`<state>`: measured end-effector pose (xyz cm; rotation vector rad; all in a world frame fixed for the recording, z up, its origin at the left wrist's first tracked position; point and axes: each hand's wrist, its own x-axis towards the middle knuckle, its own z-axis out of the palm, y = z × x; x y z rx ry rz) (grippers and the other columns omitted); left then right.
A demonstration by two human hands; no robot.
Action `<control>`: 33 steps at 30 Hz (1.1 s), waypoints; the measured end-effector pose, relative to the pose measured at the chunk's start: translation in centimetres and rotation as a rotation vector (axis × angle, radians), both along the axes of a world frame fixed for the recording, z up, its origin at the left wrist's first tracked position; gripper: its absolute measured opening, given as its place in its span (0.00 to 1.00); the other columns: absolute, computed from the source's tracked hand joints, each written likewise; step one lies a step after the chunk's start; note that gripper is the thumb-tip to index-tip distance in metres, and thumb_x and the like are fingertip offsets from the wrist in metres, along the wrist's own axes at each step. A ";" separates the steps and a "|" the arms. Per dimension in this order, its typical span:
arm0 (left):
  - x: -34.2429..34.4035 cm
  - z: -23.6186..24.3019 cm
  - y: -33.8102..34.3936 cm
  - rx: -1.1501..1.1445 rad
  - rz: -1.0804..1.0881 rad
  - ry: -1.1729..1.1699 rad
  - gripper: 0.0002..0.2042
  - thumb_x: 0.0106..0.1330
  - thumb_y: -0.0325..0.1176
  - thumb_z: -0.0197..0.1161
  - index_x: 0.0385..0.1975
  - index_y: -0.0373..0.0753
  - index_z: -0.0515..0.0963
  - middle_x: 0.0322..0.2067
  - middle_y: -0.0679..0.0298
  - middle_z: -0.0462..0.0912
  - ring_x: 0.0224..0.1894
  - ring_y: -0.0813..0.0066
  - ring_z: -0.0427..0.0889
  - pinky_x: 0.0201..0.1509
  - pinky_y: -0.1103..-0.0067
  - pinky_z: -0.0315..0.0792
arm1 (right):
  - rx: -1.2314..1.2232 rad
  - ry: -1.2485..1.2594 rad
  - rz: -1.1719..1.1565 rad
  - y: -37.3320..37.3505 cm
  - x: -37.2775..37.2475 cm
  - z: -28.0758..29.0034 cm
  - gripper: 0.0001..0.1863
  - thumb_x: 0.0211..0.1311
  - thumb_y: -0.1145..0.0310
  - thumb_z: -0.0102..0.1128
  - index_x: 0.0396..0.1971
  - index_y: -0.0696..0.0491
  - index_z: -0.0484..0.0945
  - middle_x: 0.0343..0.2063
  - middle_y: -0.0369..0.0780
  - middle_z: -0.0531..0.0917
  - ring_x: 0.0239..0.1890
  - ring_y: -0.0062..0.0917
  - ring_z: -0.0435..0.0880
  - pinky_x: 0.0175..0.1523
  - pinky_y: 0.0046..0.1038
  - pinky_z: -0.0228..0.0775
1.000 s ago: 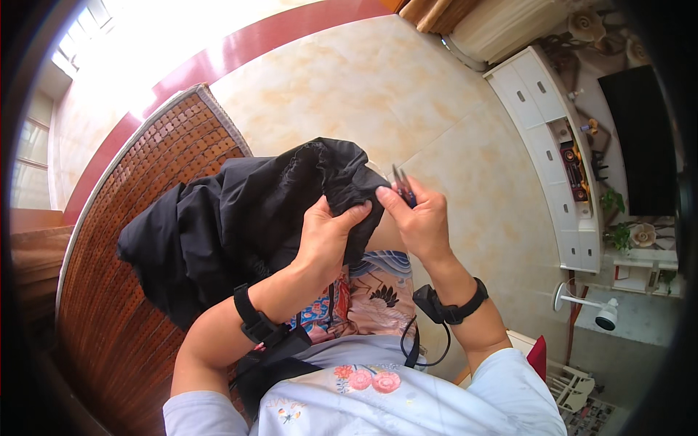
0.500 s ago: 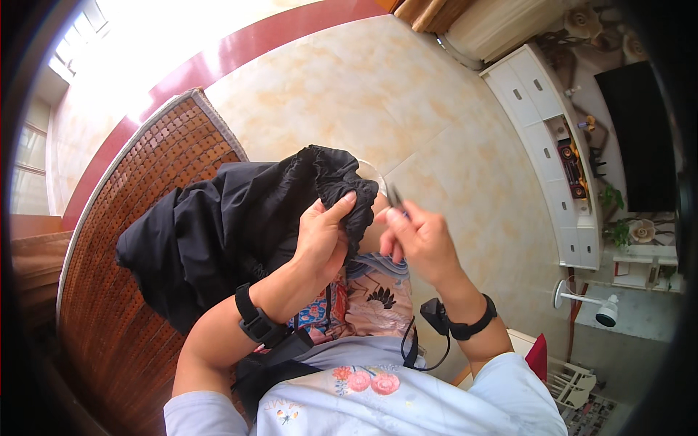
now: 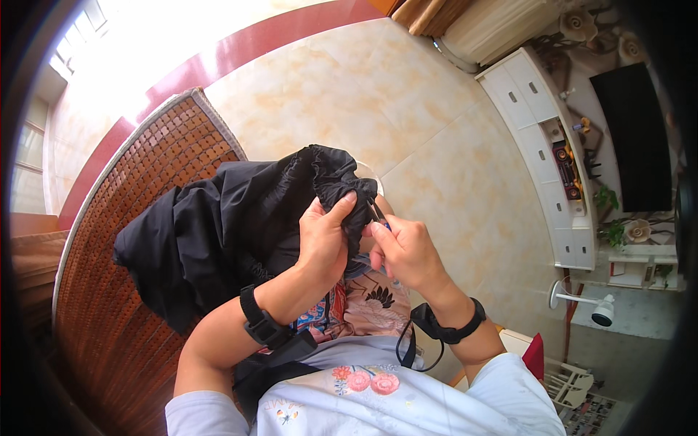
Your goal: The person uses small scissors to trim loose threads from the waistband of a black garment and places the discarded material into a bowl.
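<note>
A black garment with a gathered, elastic-looking edge lies across my lap and the seat beside me. My left hand is closed on its bunched edge, thumb on top and fingers mostly hidden beneath. My right hand is closed round small thread snips with dark narrow blades and a bit of blue by the grip. Their tips are at the right side of the gathered edge, against or just beside the cloth; I cannot tell which. Patterned fabric covers my legs below the hands.
A brown woven-tile seat mat spreads to the left under the garment. Pale marbled floor tiles lie ahead. At the right stand a white low cabinet, a dark television and a white fan-like device.
My right hand has moved slightly left and down, bringing the snips from apart to the gathered edge. My left hand keeps its hold on the black garment.
</note>
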<state>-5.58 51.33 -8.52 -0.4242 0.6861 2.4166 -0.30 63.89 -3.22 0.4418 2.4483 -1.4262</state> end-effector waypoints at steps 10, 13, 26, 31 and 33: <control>0.1 -0.5 0.4 -0.054 0.034 -0.039 0.04 0.67 0.26 0.57 0.38 0.35 0.75 0.34 0.61 0.83 0.33 0.75 0.83 0.37 0.78 0.79 | 0.288 0.211 0.046 -0.2 -0.2 -1.9 0.15 0.65 0.66 0.51 0.21 0.58 0.73 0.12 0.44 0.78 0.17 0.39 0.80 0.24 0.36 0.71; -0.2 -0.7 0.5 -0.067 0.008 -0.053 0.04 0.66 0.25 0.59 0.39 0.36 0.76 0.34 0.63 0.83 0.33 0.76 0.82 0.38 0.79 0.78 | 0.630 0.415 0.158 -0.3 -0.1 -2.4 0.11 0.63 0.67 0.55 0.23 0.57 0.72 0.11 0.43 0.76 0.16 0.39 0.79 0.23 0.37 0.70; -0.4 -0.7 0.6 -0.222 -0.049 0.085 0.07 0.61 0.21 0.59 0.38 0.35 0.76 0.33 0.66 0.81 0.33 0.80 0.79 0.37 0.81 0.75 | 0.837 0.762 0.295 -0.5 -1.1 -1.8 0.05 0.57 0.75 0.59 0.31 0.58 0.74 0.15 0.43 0.76 0.16 0.37 0.76 0.22 0.35 0.66; 1.5 -0.5 1.3 -0.306 -0.202 -0.069 0.09 0.60 0.21 0.61 0.40 0.34 0.76 0.36 0.62 0.82 0.36 0.74 0.82 0.39 0.79 0.77 | 0.549 0.931 0.155 0.4 -1.5 -0.5 0.09 0.67 0.68 0.55 0.32 0.58 0.74 0.19 0.37 0.77 0.17 0.28 0.75 0.23 0.27 0.65; 0.7 -1.0 0.5 -0.149 -0.152 -0.039 0.08 0.64 0.23 0.60 0.41 0.35 0.75 0.36 0.62 0.81 0.35 0.74 0.82 0.39 0.77 0.78 | 0.147 0.614 -0.146 1.6 -1.7 -0.8 0.14 0.69 0.61 0.54 0.30 0.58 0.74 0.19 0.31 0.75 0.16 0.16 0.70 0.21 0.20 0.60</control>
